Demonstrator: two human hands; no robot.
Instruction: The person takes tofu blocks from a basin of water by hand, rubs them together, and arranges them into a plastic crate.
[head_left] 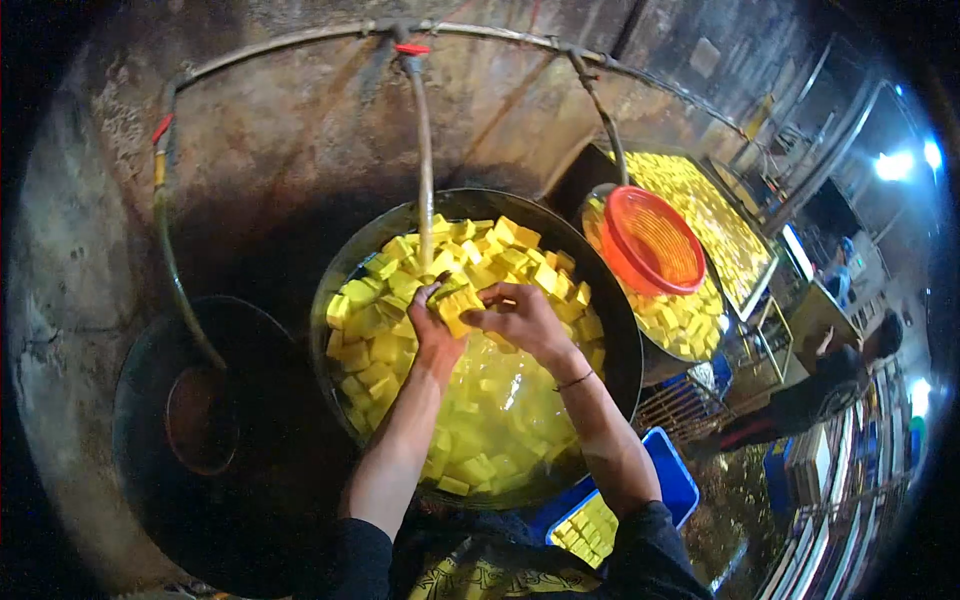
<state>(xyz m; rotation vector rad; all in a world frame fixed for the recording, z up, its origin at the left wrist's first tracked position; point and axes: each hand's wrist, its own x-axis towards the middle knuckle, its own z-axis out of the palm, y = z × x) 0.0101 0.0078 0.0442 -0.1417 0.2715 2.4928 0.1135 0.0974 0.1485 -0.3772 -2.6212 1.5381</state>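
Note:
Both hands are above the middle of a large round dark vat (628, 345). It is full of yellow tofu blocks (375, 350) in yellowish water. My left hand (438, 330) is closed around a small group of yellow tofu blocks (457, 306), thumb and fingers curled about them. From the other side, my right hand (527, 322) grips the same group with its thumb and fingertips. How many blocks are held is hard to make out. Just behind the hands, a hose (425, 180) hangs down into the vat.
An orange-red basket (655, 240) sits over another vat of yellow blocks (675, 325), to the right. A blue crate (675, 480) with yellow blocks stands by my right forearm. A dark vat (150, 470) is at left. Another person (825, 385) is at far right.

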